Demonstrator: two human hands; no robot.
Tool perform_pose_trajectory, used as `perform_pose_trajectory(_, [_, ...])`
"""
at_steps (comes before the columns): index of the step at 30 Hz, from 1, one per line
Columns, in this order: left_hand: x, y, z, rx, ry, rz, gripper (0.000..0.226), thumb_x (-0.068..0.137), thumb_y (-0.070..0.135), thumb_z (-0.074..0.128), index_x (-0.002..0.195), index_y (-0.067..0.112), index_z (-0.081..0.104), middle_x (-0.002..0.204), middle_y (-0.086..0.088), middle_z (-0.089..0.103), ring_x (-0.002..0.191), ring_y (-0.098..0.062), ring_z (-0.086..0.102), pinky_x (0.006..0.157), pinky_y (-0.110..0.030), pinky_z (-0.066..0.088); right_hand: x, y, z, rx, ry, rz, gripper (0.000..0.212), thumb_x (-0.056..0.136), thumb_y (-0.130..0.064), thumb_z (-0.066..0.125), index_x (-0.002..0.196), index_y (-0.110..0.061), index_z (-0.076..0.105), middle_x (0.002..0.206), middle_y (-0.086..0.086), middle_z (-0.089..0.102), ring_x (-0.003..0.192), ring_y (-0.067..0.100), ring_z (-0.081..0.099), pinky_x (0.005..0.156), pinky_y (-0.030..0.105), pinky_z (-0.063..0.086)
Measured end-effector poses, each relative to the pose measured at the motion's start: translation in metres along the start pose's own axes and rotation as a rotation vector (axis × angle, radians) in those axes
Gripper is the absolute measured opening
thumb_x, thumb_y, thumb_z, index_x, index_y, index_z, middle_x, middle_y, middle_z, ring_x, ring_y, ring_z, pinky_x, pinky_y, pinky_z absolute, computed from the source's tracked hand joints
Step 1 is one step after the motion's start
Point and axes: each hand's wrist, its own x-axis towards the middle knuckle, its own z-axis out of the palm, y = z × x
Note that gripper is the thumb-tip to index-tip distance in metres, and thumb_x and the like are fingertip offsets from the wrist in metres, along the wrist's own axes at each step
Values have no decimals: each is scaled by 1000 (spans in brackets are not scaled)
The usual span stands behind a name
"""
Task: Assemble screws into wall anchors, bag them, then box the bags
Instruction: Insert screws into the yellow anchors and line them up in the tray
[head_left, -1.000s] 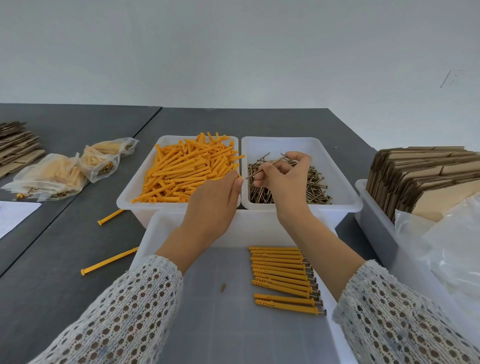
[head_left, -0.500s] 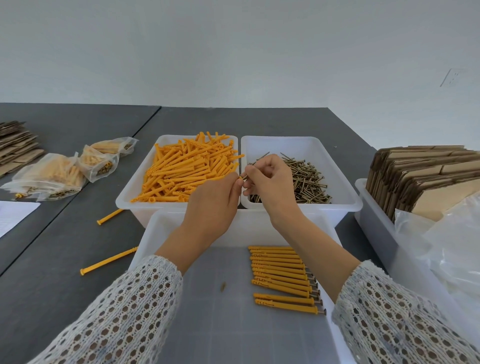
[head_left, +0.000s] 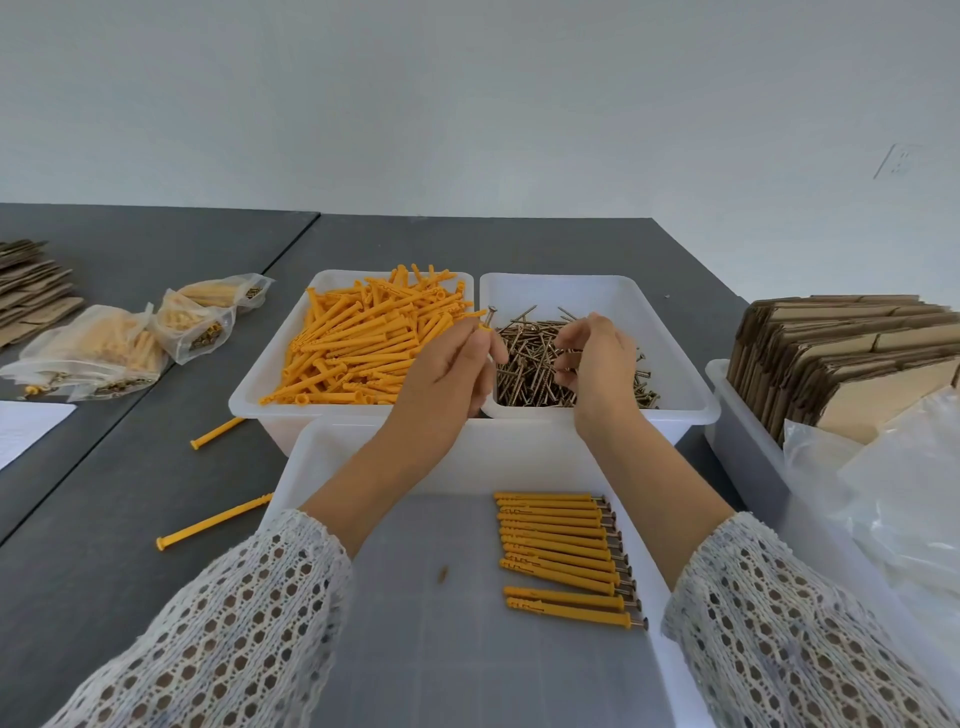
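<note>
Grey table (head_left: 130, 493) across the whole lower field; seam running toward 11 o'clock.
Near white tray (head_left: 467, 452) at 6 o'clock, lower edge cut off by frame and partly covered by both knit sleeves. Row of finished anchors with screws (head_left: 566, 556) lying side by side at its right, heads toward 3 o'clock.
Bin of flattened cardboard (head_left: 841, 358) at 3 o'clock, cut by right edge; clear plastic sheeting (head_left: 893, 509) in front hiding the bin's near part.
Bin of orange anchors (head_left: 358, 348) at 12 o'clock, bin of loose screws (head_left: 530, 358) touching it on the right.
Filled bags (head_left: 98, 348) at 10 o'clock; contents blurred behind plastic. Cardboard stack (head_left: 31, 286) and white paper (head_left: 26, 426) at 9 o'clock, both cut by left edge.
Left hand (head_left: 447, 374) over the wall between the two bins, pinching one anchor with screw (head_left: 485, 325) upright; anchor body mostly hidden by fingers, screw head showing on top.
Right hand (head_left: 597, 364) over the screw pile, fingers curled downward; cannot tell whether any screw is held.
Two stray anchors (head_left: 213, 522) on table at 8 o'clock. Small brown speck (head_left: 442, 574) in near tray, unidentifiable.
</note>
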Motion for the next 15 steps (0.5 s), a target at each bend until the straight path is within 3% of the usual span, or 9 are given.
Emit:
perform_pose_trajectory(4, [-3, 4, 0, -22, -393, -159, 31, 107, 25, 39, 95, 13, 64, 79, -1, 62, 69, -14, 63, 64, -29, 51, 5, -2, -3, 75, -2, 69, 36, 99, -14, 39, 69, -10, 59, 58, 0, 59, 43, 10, 48, 44, 22, 43])
perform_pose_trajectory(7, [-9, 4, 6, 103, -682, -199, 23, 104, 22, 48, 93, 19, 68, 83, 5, 67, 80, -11, 65, 76, -28, 52, 9, -4, -5, 131, -23, 143, 34, 97, -13, 38, 69, -10, 57, 56, 1, 57, 41, 10, 46, 44, 23, 41])
perform_pose_trajectory(11, [-22, 1, 25, 301, -802, -183, 25, 99, 31, 59, 75, 35, 66, 84, 3, 69, 82, -14, 64, 78, -29, 51, 10, -3, -6, 148, -40, 164, 32, 96, -11, 38, 71, -9, 57, 53, 0, 57, 41, 10, 46, 44, 24, 40])
perform_pose_trajectory(15, [-35, 1, 45, 558, -890, -121, 22, 95, 38, 62, 77, 26, 62, 77, 6, 63, 75, -14, 59, 73, -38, 52, 11, -3, -5, 117, -46, 162, 30, 93, -6, 38, 69, -9, 57, 50, -1, 56, 40, 10, 46, 44, 23, 41])
